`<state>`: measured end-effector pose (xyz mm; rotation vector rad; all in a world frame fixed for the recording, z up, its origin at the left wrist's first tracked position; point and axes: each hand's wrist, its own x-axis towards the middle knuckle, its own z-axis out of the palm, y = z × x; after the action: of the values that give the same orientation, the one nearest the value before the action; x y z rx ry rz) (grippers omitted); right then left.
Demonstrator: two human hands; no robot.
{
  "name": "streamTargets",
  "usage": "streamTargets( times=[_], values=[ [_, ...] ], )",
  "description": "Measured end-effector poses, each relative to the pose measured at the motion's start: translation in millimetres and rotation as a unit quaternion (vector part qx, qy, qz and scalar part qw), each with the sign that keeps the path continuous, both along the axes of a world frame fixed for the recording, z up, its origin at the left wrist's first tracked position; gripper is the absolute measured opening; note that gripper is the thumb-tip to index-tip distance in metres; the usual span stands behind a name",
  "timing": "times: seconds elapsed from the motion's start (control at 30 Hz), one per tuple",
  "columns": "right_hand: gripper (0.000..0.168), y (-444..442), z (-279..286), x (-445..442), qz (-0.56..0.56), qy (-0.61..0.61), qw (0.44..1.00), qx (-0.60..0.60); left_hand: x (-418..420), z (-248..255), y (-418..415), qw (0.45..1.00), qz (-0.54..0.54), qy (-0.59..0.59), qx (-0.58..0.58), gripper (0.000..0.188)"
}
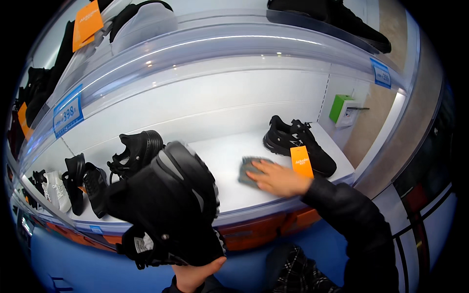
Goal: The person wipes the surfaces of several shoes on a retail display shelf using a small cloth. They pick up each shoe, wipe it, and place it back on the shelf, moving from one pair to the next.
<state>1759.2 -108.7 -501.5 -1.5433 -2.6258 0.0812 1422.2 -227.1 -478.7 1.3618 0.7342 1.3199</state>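
Observation:
My left hand [198, 273] holds black sneakers [172, 205] from below, at the lower middle of the view; they hide most of its fingers. To the right, my right hand [276, 178] presses a grey cloth [253, 171] on the white shelf [227, 190]; hand and cloth are slightly blurred. Just beyond this hand, a pair of black sneakers [281, 135] stands at the shelf's right end, with an orange tag [302, 161] hanging at the front. Another black sneaker [141, 152] is partly hidden behind the held ones.
Black shoes [96, 186] and white sneakers [56, 190] line the shelf's left part. An upper shelf with a clear plastic edge [234, 44] carries more shoes and blue price tags [68, 111]. A green and white box [342, 110] is on the right side wall. Orange boxes [253, 234] sit below.

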Motion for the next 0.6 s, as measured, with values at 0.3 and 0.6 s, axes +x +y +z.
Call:
streamTargets(
  times=[0.3, 0.6],
  values=[
    [0.055, -1, -2, -58, 0.062, 0.042, 0.997, -0.014, 35, 23, 5, 0.998, 0.061, 0.028, 0.015, 0.07],
    [0.053, -47, 7, 31, -0.055, -0.012, 0.998, 0.021, 66, 19, 17, 0.999, 0.015, 0.043, -0.018, 0.075]
  ],
)
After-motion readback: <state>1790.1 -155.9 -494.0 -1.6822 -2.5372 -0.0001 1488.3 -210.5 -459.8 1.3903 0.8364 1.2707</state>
